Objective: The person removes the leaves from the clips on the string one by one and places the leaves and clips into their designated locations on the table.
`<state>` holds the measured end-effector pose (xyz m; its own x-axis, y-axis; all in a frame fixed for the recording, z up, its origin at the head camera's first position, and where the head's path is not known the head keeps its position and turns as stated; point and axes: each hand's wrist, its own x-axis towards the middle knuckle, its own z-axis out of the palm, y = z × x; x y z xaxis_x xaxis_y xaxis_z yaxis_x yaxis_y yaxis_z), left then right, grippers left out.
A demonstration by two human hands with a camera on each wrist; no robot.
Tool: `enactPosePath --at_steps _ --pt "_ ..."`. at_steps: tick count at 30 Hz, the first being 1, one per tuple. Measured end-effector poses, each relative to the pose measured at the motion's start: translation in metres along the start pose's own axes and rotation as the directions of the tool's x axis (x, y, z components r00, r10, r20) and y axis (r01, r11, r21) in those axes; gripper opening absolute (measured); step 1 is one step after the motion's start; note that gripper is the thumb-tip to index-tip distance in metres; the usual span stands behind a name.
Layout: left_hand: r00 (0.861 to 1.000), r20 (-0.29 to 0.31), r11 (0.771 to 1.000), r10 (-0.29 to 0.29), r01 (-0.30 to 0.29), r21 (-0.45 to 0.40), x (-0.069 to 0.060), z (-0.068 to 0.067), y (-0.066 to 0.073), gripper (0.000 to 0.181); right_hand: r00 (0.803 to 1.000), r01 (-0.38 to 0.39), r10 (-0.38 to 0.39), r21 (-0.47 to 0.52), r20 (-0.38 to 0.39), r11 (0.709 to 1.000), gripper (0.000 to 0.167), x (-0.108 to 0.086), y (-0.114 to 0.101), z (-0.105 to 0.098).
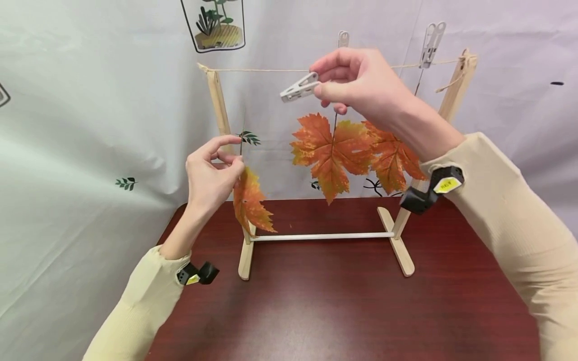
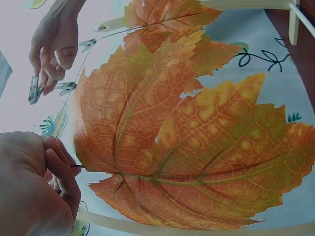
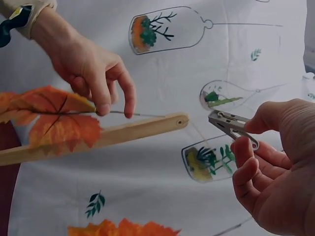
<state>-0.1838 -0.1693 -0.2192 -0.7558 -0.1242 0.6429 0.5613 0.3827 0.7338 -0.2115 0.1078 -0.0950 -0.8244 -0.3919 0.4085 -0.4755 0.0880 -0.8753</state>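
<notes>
The left hand [image 1: 212, 173] pinches the thin stem of an orange maple leaf [image 1: 252, 203], which hangs below the fingers beside the rack's left post. In the left wrist view that leaf [image 2: 197, 162] fills much of the frame. Between thumb and fingers the right hand [image 1: 361, 82] pinches a pale clothespin [image 1: 300, 87], its tip pointing left, in front of the string. Two more orange leaves [image 1: 331, 150] [image 1: 394, 158] hang from the string [image 1: 262, 70] by their stems, under clothespins [image 1: 343, 39] [image 1: 432, 45]. The right wrist view shows the held clothespin [image 3: 231, 127] near the post's top.
A wooden rack with a left post [image 1: 218, 100], a right post [image 1: 458, 90] and a white lower bar [image 1: 320, 236] stands on a dark red table [image 1: 316, 301]. Behind it hangs a pale cloth [image 1: 135, 100] printed with plants and jars.
</notes>
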Motion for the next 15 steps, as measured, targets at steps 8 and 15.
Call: enactPosePath --at_steps 8,15 --pt "1.000 0.010 0.996 -0.005 0.004 0.092 -0.015 -0.009 -0.010 0.033 1.000 -0.012 0.013 -0.042 0.013 0.999 0.026 -0.022 0.017 -0.015" --pt "0.999 0.046 0.991 -0.023 0.017 0.131 -0.028 -0.015 -0.019 0.033 0.998 -0.054 0.052 -0.097 -0.019 0.994 0.028 -0.044 0.030 -0.028"
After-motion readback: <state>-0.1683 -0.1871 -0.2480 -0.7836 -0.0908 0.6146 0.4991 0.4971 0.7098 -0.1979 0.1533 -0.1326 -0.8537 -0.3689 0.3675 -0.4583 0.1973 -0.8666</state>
